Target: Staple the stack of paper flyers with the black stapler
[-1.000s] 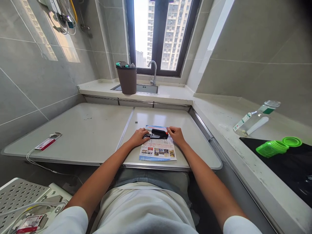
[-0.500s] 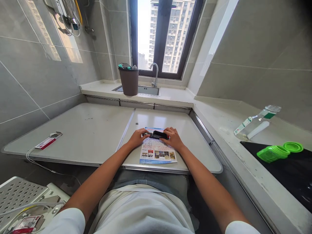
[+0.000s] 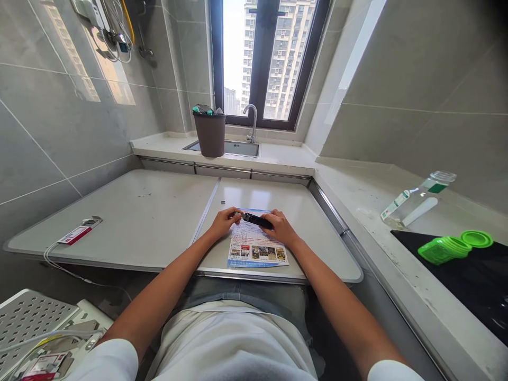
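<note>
A black stapler (image 3: 257,220) is held between my two hands just above a printed leaflet (image 3: 257,242). My right hand (image 3: 280,226) is wrapped round its right end. At its left end, my left hand (image 3: 225,222) is closed, with thumb and fingers pinched on the dark tip; the exact contact is too small to make out. The leaflet lies flat on the white folding table (image 3: 159,222), its top part covered by the stapler and my fingers. A small grey piece, like a strip of staples (image 3: 223,201), lies beyond my left hand.
To the left lies a red and white power strip (image 3: 77,233), its cord hanging over the table edge. A brown bin (image 3: 210,135) stands by the sink (image 3: 242,148). On the right counter are a clear bottle (image 3: 420,198) and an open green container (image 3: 444,250).
The stapler has turned to slant down toward the right and shows more of its long black side. My left hand has shifted slightly at its left end; my right hand keeps hold.
</note>
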Tool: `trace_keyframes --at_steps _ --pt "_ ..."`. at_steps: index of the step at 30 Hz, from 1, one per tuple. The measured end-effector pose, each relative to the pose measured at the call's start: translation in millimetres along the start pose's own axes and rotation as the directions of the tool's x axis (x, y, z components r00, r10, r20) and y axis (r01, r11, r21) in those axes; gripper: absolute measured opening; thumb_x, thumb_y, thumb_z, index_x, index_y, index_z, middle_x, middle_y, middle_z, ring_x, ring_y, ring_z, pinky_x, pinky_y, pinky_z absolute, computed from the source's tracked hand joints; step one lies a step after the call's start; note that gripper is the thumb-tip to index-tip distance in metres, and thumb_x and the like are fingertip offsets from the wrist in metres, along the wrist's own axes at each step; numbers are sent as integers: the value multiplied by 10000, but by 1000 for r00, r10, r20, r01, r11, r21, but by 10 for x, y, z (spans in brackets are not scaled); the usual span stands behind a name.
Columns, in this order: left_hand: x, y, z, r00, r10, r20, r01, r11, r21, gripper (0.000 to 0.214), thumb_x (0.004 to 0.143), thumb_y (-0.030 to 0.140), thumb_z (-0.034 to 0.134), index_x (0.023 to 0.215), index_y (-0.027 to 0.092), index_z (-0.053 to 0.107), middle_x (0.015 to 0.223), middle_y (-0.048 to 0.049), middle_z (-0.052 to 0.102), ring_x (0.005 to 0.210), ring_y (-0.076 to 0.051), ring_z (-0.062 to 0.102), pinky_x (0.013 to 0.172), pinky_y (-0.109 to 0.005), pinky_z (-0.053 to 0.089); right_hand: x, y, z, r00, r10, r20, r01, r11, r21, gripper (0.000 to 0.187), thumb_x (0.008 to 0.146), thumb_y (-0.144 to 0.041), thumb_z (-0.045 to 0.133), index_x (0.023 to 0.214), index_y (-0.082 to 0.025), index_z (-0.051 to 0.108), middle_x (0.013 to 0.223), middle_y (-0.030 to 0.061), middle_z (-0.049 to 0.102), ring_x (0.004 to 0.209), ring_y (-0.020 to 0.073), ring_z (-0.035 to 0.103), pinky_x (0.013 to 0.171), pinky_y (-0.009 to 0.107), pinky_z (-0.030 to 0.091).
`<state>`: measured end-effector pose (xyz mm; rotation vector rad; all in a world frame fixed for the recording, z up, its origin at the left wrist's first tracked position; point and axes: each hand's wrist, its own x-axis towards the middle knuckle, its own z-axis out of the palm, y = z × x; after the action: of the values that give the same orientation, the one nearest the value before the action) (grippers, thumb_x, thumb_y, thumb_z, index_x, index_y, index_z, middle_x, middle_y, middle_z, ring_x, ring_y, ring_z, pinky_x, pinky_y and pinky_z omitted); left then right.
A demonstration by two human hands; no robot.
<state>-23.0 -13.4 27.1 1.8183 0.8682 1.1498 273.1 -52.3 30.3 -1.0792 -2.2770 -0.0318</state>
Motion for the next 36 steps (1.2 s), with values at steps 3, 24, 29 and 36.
trace_keyframes --at_steps 3,24,29,36 --pt "13 0 7 999 -55 -2 54 994 -98 503 884 630 823 1085 170 798 815 -20 749 735 -171 710 820 -334 580 15 -23 0 999 14 43 -15 1000 18 145 990 -296 668 1115 -222 664 1089 116 763 1045 297 652 976 442 486" --pt "-41 155 -29 818 -470 330 570 590 -572 113 1089 128 679 1043 65 760 1111 -150 812 888 -115 800 880 -210 672 -4 -97 10 998 4 70 18 948 -317 658 896 -56 569 1534 -218 582 1389 178 666 1179 340 668 923 428 583" --pt "-31 146 -51 802 -496 334 590 566 -575 140 1099 141 671 1032 65 767 1019 -127 809 864 -106 800 862 -188 672 -4 -86 6 999 0 50 18 938 -347 622 924 -58 552 1522 -222 608 1370 180 679 1170 343 667 926 436 577" --pt "-21 118 -56 797 -507 327 597 582 -553 141 1083 171 708 1000 67 755 965 -123 806 786 -107 788 800 -189 676 15 -97 11 999 15 51 4 938 -347 629 913 -28 530 1494 -243 643 1360 169 685 1129 327 667 912 426 560"
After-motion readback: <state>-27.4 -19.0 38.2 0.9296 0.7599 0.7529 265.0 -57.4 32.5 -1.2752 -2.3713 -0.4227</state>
